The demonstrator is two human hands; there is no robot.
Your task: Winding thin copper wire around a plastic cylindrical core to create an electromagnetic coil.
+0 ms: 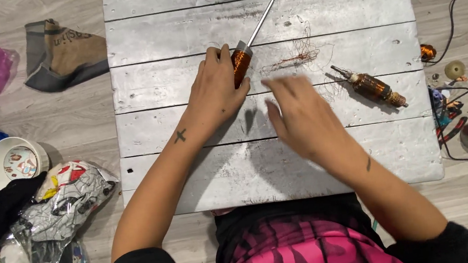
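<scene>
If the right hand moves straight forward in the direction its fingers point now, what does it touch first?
Probably the tangle of thin copper wire on the silver board. The right hand is blurred and its fingers point up and a little left, so the aim is uncertain. The wound armature lies off to the side.

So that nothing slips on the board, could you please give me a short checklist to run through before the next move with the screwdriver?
1. Left hand grips the amber handle of the screwdriver: ok.
2. Screwdriver shaft lies flat on the silver board, pointing away from the body: ok.
3. Right hand empty and steady: cannot tell, it is blurred above the board.
4. Wound armature rests apart from both hands: ok.
5. Loose copper wire lies beside the screwdriver, near the right hand: not ok.
</scene>
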